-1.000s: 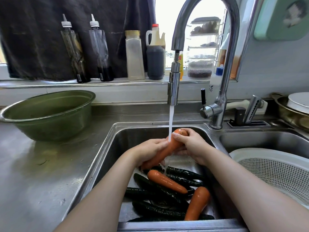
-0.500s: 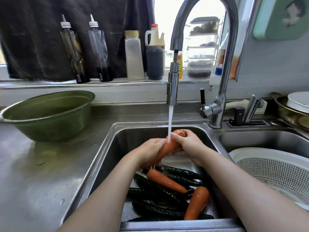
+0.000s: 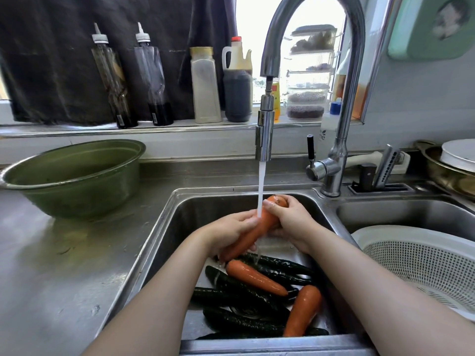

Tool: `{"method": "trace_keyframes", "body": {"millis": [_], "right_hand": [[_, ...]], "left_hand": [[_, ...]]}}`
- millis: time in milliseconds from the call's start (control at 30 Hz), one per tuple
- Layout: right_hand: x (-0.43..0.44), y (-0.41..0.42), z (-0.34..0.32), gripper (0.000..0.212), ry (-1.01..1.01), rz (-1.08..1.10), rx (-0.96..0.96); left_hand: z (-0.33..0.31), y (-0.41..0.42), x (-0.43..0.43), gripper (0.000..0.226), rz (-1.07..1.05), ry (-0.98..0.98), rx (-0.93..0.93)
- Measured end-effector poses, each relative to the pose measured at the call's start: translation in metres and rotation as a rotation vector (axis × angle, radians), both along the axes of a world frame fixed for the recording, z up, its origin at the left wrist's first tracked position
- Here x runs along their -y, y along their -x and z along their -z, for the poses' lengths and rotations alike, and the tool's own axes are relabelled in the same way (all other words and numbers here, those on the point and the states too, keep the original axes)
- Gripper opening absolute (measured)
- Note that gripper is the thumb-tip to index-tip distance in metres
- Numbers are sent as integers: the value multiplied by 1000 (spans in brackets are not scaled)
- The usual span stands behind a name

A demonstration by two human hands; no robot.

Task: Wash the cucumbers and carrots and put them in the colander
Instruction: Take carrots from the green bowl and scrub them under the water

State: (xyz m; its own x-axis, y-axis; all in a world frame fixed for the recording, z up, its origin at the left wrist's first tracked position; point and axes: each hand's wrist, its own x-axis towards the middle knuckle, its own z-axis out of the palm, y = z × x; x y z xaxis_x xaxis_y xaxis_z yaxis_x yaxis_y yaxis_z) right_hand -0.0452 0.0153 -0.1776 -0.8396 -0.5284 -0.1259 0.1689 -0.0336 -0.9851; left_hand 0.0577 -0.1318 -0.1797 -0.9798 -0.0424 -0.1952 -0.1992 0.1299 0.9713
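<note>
Both hands hold one orange carrot (image 3: 259, 227) under the running water of the tap (image 3: 263, 140) over the left sink basin (image 3: 180, 214). My left hand (image 3: 231, 232) grips its lower, thinner part. My right hand (image 3: 290, 222) grips its thick upper end. Below, on the basin floor, lie two more carrots (image 3: 254, 277) (image 3: 303, 310) on top of several dark green cucumbers (image 3: 244, 322). The white colander (image 3: 421, 260) sits in the right basin and looks empty where visible.
A green bowl (image 3: 74, 176) stands on the steel counter (image 3: 51, 265) at the left. Bottles (image 3: 205, 86) line the window sill behind the tap. A knife rack (image 3: 383, 176) and a metal pan with a white plate (image 3: 455, 163) sit at the back right.
My hands have shifted slightly along the carrot, which stays under the stream. The vegetables in the basin have not moved.
</note>
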Motion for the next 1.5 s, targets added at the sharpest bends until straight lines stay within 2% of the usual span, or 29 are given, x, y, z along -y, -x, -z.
{"method": "trace_keyframes", "body": {"millis": [100,167,267,367,433,567,667,733,800,900,1033,1133,1233,1333,1433,1500], "right_hand": [[-2,1,-1,44,60,-15,59],[-2,3,-1,35,93,-56,90],[-1,4,0,31,68,-96,72],[-1,1,1,26,-32,-115,-6],[-1,1,2,31,-86,-112,-61],[4,0,1,47,-225,-59,-98],[3,2,1,58,-303,-8,-79],[3,-1,-2,58,-322,3,-83],[5,-3,-1,53,-332,-7,-86],[6,-9,-3,33,-278,-64,-54],[2,-8,-3,32,-231,-108,-13],[-5,-3,0,41,-284,-141,-49],[-9,-1,1,63,-320,-183,-80],[-11,-1,0,75,-316,-197,-103],[-9,2,2,75,-293,-145,-119],[-5,4,2,68,-271,-88,-110]], "left_hand": [[-1,-5,4,48,92,-52,-19],[-3,-6,1,46,72,-23,-57],[-6,-5,-7,25,-18,23,-71],[-10,-2,-16,43,-184,83,-31],[-12,-3,-14,48,-236,85,-2],[-8,-7,1,28,-10,-63,62],[-3,-6,4,26,43,-5,43],[-6,-5,-2,24,-38,103,11],[-9,-2,-11,37,-174,208,5],[-9,0,-9,52,-320,276,21],[-3,-7,15,31,-14,94,80],[1,-9,18,45,141,15,116],[0,-7,12,56,140,98,85],[-4,-8,13,63,117,122,52],[-4,-8,13,60,90,51,54],[-5,-7,10,45,50,32,34]]}}
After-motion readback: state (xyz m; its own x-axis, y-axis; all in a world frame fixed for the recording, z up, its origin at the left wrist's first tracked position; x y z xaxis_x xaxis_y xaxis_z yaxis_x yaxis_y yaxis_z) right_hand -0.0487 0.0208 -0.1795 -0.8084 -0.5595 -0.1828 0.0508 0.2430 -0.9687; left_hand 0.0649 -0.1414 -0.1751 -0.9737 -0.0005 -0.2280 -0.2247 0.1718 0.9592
